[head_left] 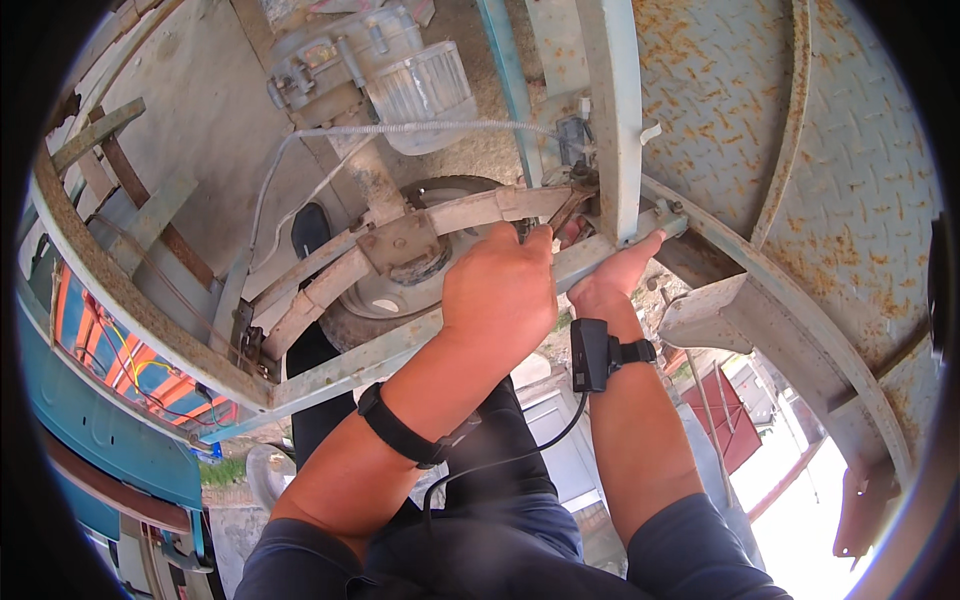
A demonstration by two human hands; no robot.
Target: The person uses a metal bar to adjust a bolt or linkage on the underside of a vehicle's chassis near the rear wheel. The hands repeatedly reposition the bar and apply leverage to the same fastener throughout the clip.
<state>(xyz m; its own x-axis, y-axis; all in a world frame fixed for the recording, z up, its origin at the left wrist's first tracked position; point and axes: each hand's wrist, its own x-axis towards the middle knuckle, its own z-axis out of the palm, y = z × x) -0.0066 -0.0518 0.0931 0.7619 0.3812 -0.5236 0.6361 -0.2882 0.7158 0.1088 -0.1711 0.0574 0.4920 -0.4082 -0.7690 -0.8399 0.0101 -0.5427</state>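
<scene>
Overhead, both hands work on the underside of a rusty vehicle frame. The left hand point(500, 290) is curled narrow around the edge of a pale steel frame rail point(400, 350), its fingertips pressing at a joint where a leaf spring point(330, 285) meets a bracket. Just beside it, the right hand point(615, 275) reaches up to the vertical post point(612, 120), fingers stretched against a small bolt fitting point(668, 218); whether it grips anything I cannot tell. Each wrist wears a black band, the right one carrying a small black device point(592, 353) with a cable. A wheel hub point(400, 285) sits behind the spring, and an electric motor point(400, 70) lies further up.
</scene>
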